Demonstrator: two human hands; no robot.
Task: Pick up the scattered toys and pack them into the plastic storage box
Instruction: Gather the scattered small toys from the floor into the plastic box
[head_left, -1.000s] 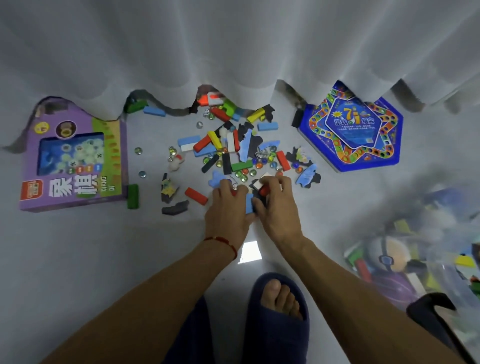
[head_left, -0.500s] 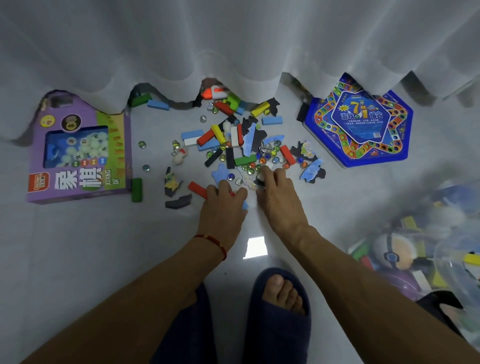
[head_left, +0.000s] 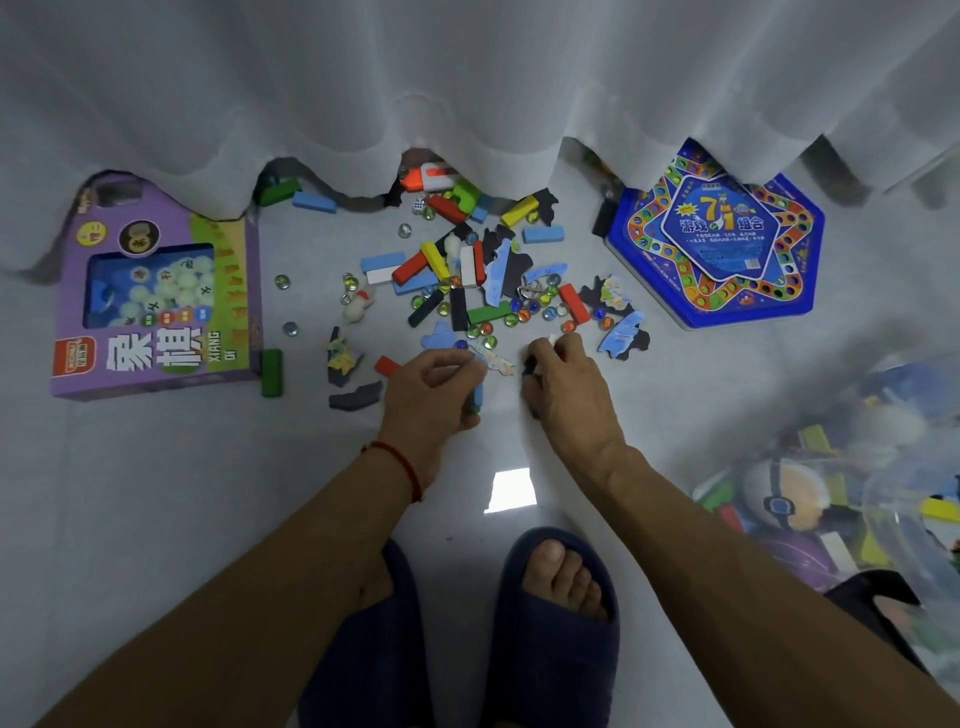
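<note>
Clutching small toy pieces (head_left: 475, 395), both hands: left hand (head_left: 431, 387), right hand (head_left: 563, 382).

Pale grey floor (head_left: 156, 519) under my feet, littered with toys.

On it I see a heap of coloured wooden blocks, glass marbles and puzzle pieces (head_left: 493, 291), a purple cardboard chess box (head_left: 156, 291) to the left, a blue hexagonal game tin (head_left: 717, 249) to the right, and a clear plastic storage box (head_left: 857, 499) at the right edge.

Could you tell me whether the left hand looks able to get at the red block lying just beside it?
Probably yes: the red block lies uncovered on the floor beside the left hand, though its fingers already grip a blue piece.
</note>
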